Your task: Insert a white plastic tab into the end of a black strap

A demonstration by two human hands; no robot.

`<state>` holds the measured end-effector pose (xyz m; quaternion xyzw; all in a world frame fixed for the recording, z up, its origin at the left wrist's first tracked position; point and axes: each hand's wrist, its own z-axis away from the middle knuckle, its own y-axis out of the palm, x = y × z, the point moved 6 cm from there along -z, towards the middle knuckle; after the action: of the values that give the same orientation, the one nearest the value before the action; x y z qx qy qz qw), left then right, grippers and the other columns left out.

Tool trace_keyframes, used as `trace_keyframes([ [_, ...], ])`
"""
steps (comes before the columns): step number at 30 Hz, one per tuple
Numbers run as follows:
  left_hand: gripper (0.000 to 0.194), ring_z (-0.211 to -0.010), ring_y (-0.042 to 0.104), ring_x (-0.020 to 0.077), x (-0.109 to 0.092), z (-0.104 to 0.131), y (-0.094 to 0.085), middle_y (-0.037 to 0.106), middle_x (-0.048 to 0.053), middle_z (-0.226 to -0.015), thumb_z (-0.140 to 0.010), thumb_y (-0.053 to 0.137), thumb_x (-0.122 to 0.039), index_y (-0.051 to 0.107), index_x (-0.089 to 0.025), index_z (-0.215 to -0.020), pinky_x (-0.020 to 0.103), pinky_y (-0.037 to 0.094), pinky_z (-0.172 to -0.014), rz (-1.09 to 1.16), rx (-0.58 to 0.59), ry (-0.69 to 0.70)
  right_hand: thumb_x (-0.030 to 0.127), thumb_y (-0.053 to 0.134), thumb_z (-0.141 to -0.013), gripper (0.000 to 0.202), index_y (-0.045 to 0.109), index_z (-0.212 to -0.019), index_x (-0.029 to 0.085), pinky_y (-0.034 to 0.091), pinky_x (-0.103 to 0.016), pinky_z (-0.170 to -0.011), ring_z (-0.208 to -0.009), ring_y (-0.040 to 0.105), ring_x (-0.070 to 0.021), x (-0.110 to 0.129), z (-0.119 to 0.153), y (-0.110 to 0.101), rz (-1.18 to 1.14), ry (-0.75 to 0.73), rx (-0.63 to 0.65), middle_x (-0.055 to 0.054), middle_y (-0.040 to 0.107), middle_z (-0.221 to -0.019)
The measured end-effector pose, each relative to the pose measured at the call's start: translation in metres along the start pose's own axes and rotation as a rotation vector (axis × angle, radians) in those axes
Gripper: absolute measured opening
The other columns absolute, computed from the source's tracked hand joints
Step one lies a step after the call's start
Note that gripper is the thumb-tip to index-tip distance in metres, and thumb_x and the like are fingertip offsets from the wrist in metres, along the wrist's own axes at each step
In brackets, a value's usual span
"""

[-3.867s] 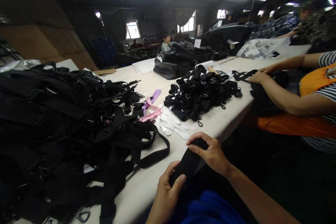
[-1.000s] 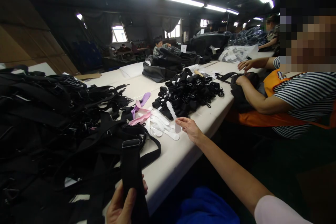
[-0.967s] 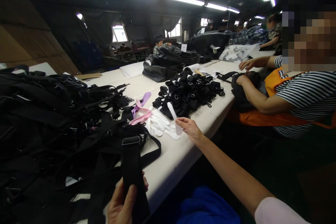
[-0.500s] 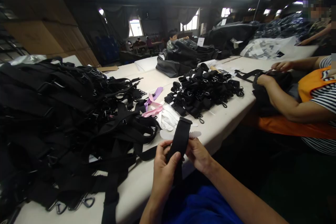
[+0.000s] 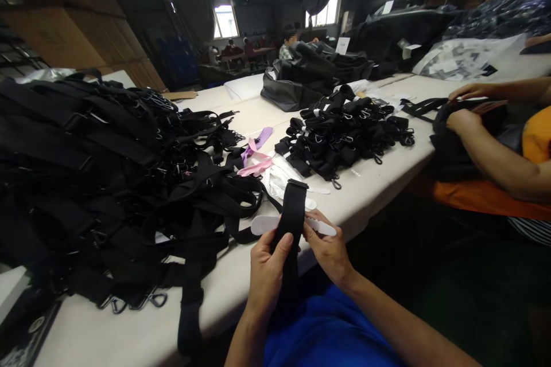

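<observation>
My left hand (image 5: 267,266) is wrapped round a folded black webbing strap (image 5: 294,206), its thumb lying across the front. The strap stands nearly upright, with a slide buckle at its upper end. A white toothed strip (image 5: 264,225) with rounded ends passes behind the strap and sticks out on both sides. On the strip's right end my right hand (image 5: 330,252) is closed, with the fingers close to the strap's edge. Just beyond my hands lie more white strips (image 5: 282,175), beside a pink ribbon (image 5: 258,166) and a purple ribbon (image 5: 263,137).
A large heap of black straps (image 5: 107,183) with metal clips covers the left of the table (image 5: 232,298). Bundled straps (image 5: 344,132) lie ahead on the right, with black bags (image 5: 310,77) behind. At right, a co-worker's hands (image 5: 467,109) handle a black bag.
The view has tilted down and shifted slightly left. More of the white strip now shows left of the strap, and its right end shows more clearly by my right hand.
</observation>
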<state>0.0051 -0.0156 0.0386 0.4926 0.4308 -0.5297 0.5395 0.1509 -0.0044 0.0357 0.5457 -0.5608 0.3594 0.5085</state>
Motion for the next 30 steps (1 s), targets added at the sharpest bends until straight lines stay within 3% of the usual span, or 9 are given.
trace_keyframes([
  [5,0.051,-0.066,0.063,0.0126,0.0,0.0,-0.005,0.071,0.003,-0.074,-0.08,0.07,-0.054,0.066,-0.012,-0.11,0.02,0.046,-0.057,-0.092,-0.034,-0.021,0.041,0.073,-0.084,0.029,0.065,-0.102,0.021,0.051,-0.023,-0.058,-0.063,0.06,-0.0125,-0.01,0.007,-0.018,-0.003,0.029,-0.076,-0.001,0.065,-0.077],
  [9,0.049,-0.068,0.063,0.0141,-0.002,-0.001,-0.006,0.071,0.004,-0.077,-0.081,0.069,-0.053,0.065,-0.013,-0.109,0.022,0.047,-0.058,-0.163,-0.032,0.006,0.038,0.069,-0.087,0.027,0.067,-0.107,0.019,0.053,-0.024,-0.059,-0.061,0.061,-0.0114,-0.005,0.007,-0.017,-0.068,0.041,0.065,-0.001,0.065,-0.076],
  [15,0.047,-0.067,0.063,0.0144,-0.006,0.0,-0.006,0.069,0.003,-0.074,-0.082,0.068,-0.052,0.065,-0.013,-0.109,0.021,0.046,-0.057,-0.152,0.025,-0.014,0.027,0.075,-0.081,0.03,0.069,-0.11,0.022,0.061,-0.032,-0.08,-0.089,0.073,-0.02,0.007,0.002,-0.02,-0.122,0.014,0.305,-0.006,0.073,-0.098],
  [17,0.046,-0.066,0.061,0.0145,-0.007,0.0,-0.005,0.068,0.003,-0.073,-0.082,0.068,-0.051,0.066,-0.014,-0.109,0.021,0.043,-0.055,-0.171,0.054,-0.039,0.023,0.066,-0.089,0.018,0.072,-0.106,0.023,0.061,-0.031,-0.076,-0.081,0.073,-0.018,0.02,0.002,-0.027,0.107,-0.15,0.302,-0.005,0.075,-0.092],
  [19,0.043,-0.065,0.06,0.0149,-0.008,0.0,0.0,0.069,0.004,-0.075,-0.082,0.068,-0.049,0.067,-0.013,-0.107,0.023,0.044,-0.057,-0.194,0.108,-0.05,0.017,0.058,-0.092,0.022,0.075,-0.103,0.026,0.06,-0.03,-0.074,-0.08,0.071,-0.0171,0.043,0.007,-0.033,0.382,-0.429,0.281,-0.004,0.075,-0.09],
  [21,0.038,-0.07,0.06,0.0162,-0.009,0.0,0.007,0.07,0.005,-0.081,-0.084,0.066,-0.046,0.068,-0.014,-0.105,0.026,0.045,-0.064,-0.238,0.181,-0.013,0.012,0.056,-0.092,0.03,0.076,-0.104,0.03,0.057,-0.034,-0.086,-0.099,0.068,-0.0192,0.063,0.014,-0.034,0.602,-0.673,0.291,-0.005,0.075,-0.102],
  [23,0.032,-0.079,0.061,0.0189,-0.01,0.0,0.015,0.071,0.006,-0.088,-0.086,0.063,-0.042,0.071,-0.015,-0.102,0.028,0.046,-0.072,-0.345,0.263,0.052,0.011,0.056,-0.091,0.029,0.077,-0.1,0.029,0.048,-0.041,-0.105,-0.125,0.056,-0.0232,0.069,0.016,-0.033,0.709,-0.739,0.352,-0.004,0.066,-0.129],
  [26,0.029,-0.091,0.062,0.0229,-0.004,0.004,0.024,0.072,0.005,-0.098,-0.089,0.06,-0.038,0.073,-0.018,-0.104,0.031,0.045,-0.08,-0.495,0.408,0.106,0.021,0.059,-0.093,0.019,0.078,-0.089,0.024,0.039,-0.044,-0.114,-0.136,0.047,-0.0264,0.047,0.01,-0.033,0.549,-0.42,0.538,-0.004,0.053,-0.146],
  [30,0.036,-0.112,0.061,0.0283,0.019,0.013,0.027,0.07,0.006,-0.118,-0.091,0.057,-0.033,0.067,-0.021,-0.123,0.039,0.043,-0.101,-0.418,0.582,0.046,0.038,0.068,-0.088,0.019,0.078,-0.087,0.021,0.051,-0.034,-0.097,-0.105,0.066,-0.0211,-0.009,0.028,-0.034,0.095,0.159,0.555,-0.005,0.071,-0.116],
])
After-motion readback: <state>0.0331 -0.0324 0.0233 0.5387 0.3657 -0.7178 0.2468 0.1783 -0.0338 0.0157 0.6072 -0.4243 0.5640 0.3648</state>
